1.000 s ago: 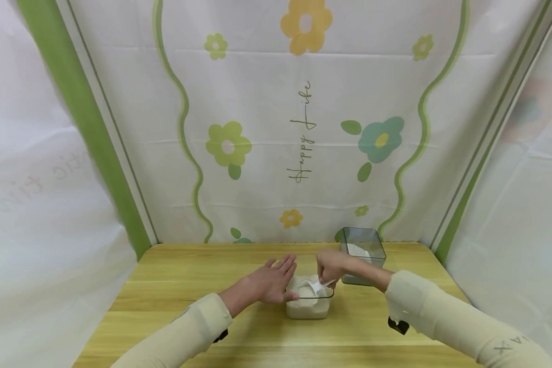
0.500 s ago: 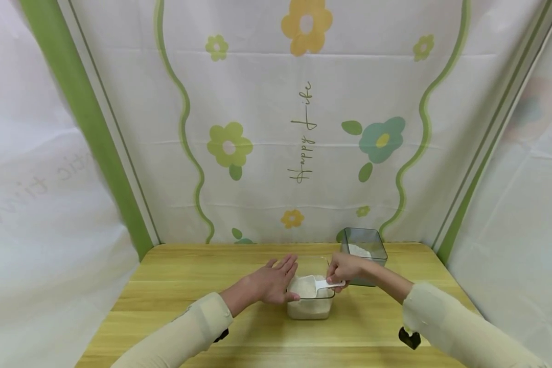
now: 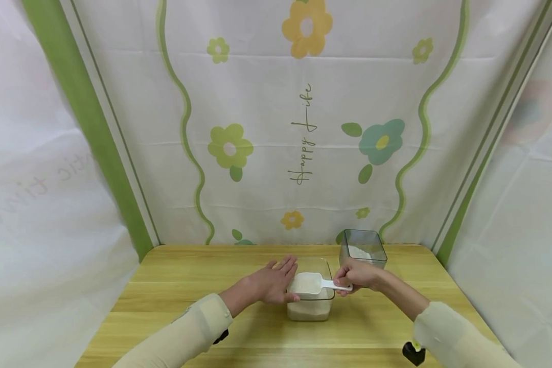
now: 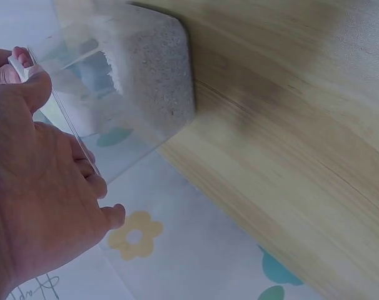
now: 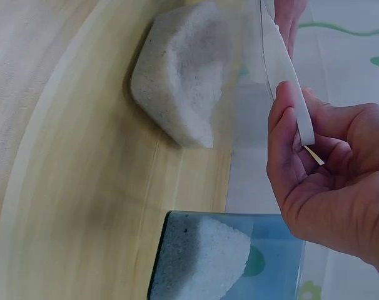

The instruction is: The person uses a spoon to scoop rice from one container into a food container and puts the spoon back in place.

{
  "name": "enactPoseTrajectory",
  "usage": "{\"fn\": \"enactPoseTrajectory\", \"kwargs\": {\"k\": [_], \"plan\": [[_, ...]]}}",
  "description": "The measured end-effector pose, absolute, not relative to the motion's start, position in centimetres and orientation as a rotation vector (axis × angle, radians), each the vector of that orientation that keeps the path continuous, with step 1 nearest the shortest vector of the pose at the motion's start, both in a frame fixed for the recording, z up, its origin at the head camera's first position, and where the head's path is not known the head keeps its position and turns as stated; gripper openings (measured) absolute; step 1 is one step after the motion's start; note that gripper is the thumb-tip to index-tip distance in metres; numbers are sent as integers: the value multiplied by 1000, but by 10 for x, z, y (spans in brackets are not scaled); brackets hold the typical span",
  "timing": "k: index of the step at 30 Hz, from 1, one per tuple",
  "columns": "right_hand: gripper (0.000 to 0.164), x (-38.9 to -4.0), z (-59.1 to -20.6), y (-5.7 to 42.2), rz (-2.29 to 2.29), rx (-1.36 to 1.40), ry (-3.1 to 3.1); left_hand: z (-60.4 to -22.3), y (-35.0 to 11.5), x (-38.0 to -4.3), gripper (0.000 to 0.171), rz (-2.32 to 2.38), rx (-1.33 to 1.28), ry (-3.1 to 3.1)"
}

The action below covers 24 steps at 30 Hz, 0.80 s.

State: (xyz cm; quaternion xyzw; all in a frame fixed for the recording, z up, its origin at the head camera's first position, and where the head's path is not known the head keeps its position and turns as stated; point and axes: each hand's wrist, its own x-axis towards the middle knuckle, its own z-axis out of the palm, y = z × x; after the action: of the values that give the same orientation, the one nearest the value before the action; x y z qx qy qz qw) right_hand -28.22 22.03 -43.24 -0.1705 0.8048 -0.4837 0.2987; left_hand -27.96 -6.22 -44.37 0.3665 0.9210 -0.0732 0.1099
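Note:
My left hand (image 3: 269, 282) lies against the left side of a clear square container (image 3: 309, 313), its fingers extended and touching the rim. White, fine-grained stuff (image 4: 158, 69) fills the container's lower part. Above the opening, my right hand (image 3: 362, 274) pinches the handle of a white plastic scoop (image 3: 325, 283). The scoop is held roughly level, with pale grainy stuff in its bowl (image 3: 307, 283). In the right wrist view, thumb and fingers (image 5: 286, 115) close on the handle, and the scoop shows edge-on above the rim.
Behind my right hand stands a smoky blue-grey square container (image 3: 378, 255), partly filled with similar white stuff (image 5: 208, 256). Both containers stand on a wooden table (image 3: 188, 286). A flower-printed white curtain (image 3: 267, 194) hangs behind the table, with more fabric on both sides.
The scoop has come up out of the white stuff, levelled off and moved slightly right with my right hand. My left hand has stayed at the container.

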Motion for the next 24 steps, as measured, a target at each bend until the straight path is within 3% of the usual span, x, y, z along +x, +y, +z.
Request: {"fn": "enactPoseTrajectory", "kwargs": {"k": [24], "plan": [[21, -265, -448, 253, -1565, -399, 2026, -444, -62, -279, 87, -157, 1070, 2692]]}}
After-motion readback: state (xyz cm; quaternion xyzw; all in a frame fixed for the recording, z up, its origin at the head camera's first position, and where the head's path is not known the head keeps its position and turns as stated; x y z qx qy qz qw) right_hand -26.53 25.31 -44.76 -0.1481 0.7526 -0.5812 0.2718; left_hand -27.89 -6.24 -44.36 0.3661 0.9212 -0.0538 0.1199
